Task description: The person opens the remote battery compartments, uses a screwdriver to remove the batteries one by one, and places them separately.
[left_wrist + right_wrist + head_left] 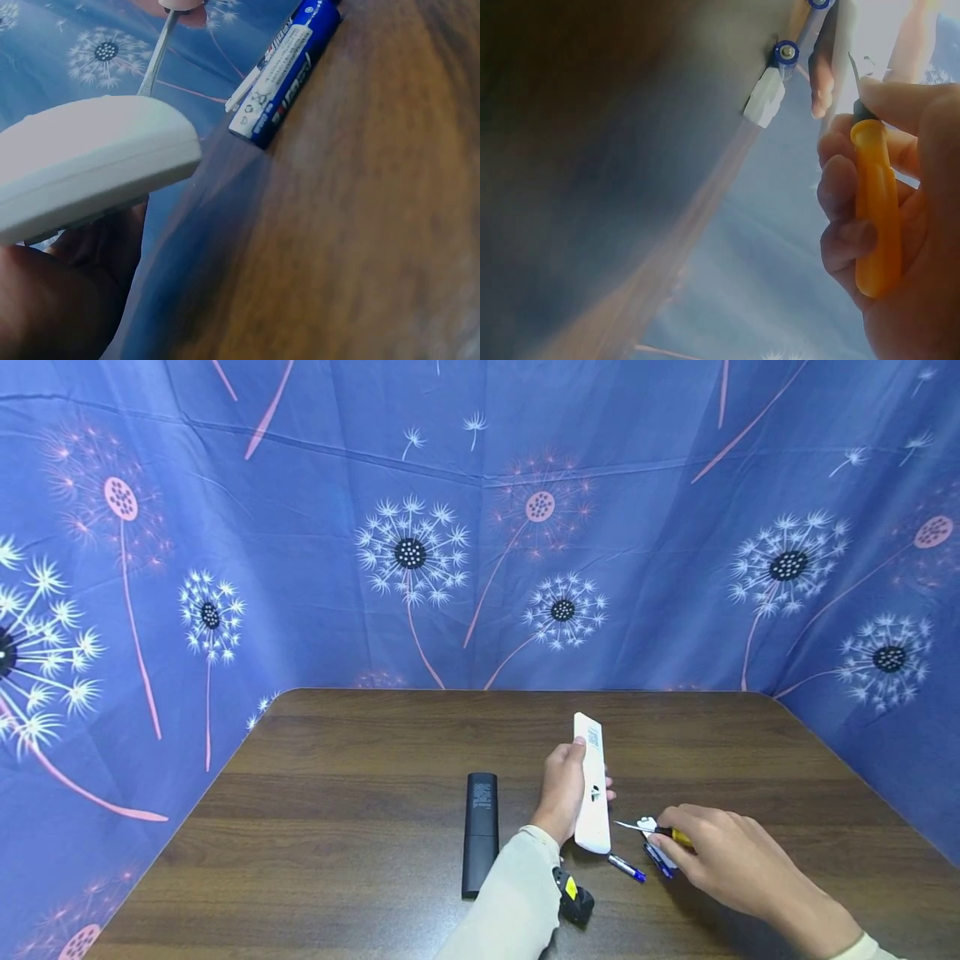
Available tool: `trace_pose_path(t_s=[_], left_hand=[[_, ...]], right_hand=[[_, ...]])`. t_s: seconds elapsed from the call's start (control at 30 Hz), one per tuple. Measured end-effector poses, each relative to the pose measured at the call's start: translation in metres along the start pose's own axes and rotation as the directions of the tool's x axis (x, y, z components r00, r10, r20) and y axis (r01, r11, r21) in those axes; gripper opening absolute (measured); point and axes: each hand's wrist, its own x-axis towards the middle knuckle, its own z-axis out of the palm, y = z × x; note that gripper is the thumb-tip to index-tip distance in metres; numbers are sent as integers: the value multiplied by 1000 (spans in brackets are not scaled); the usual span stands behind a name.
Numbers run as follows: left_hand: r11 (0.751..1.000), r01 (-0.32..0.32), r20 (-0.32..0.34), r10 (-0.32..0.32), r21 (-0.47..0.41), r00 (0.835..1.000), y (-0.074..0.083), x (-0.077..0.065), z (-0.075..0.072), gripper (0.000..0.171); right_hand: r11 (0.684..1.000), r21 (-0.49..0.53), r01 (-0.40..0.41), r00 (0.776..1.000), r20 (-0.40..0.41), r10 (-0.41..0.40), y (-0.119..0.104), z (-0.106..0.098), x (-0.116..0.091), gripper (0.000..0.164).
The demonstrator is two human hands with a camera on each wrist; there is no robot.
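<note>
Right of the black remote, your left hand grips the white case, probably light, stiff, slick plastic best held by its long edges, its dark patch unreadable and most fingers hidden behind, while farther right of that remote your right hand grips the screwdriver, half-covering its handle.

The screwdriver handle is yellow, the held casing white, the curtain dandelion-patterned blue.
</note>
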Motion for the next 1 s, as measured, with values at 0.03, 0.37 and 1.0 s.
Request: trace_pose_path(t_s=[0.03,0.37,1.0], left_hand=[[1000,-2,-2,2,10,1000,0,0,-1,32],[993,-15,-96,26,120,995,4,-3,0,31],[831,6,-178,112,557,978,12,-11,-9,20]], right_hand=[[1000,4,1,1000,3,-1,-1,0,0,17],[1000,-3,-31,999,25,31,-4,-4,-2,14],[998,52,-45,999,11,44,-3,-8,-7,10]])
